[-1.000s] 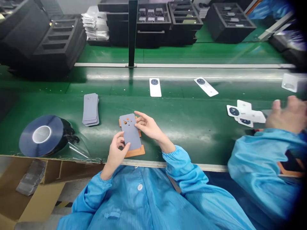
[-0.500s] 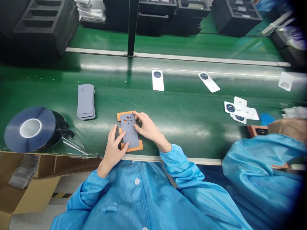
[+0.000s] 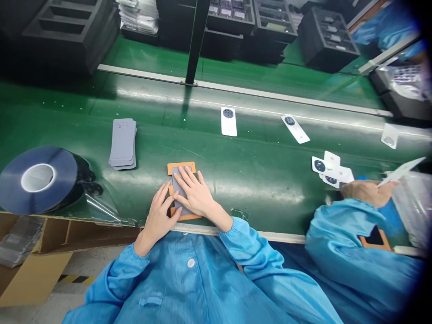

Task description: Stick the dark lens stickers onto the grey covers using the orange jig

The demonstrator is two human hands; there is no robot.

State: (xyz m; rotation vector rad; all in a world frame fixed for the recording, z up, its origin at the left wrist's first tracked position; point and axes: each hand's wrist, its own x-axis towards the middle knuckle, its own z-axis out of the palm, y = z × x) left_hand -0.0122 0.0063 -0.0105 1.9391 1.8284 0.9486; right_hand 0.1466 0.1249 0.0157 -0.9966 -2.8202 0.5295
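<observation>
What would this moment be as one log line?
right hand: flat on thin grey rectangular plate | left hand: fingers at plate's left edge | beneath plate: flat orange frame

Coat (image 3: 212, 283) was bright blue, faintly lined lengthwise. Round white button (image 3: 191, 263) showed in front. Long sleeves (image 3: 265, 254) ended in gathered cuffs (image 3: 233, 228); left hand (image 3: 159, 211) and right hand (image 3: 194, 192) were bare.

Grey panel (image 3: 186, 211) mostly hidden under the right hand (image 3: 194, 193), orange fixture (image 3: 182, 164) largely covered by the panel, cardboard box (image 3: 35, 276) cut off at eight o'clock, black tray (image 3: 97, 40) cropped at ten, co-worker's hand (image 3: 361, 192) blurred at three
</observation>
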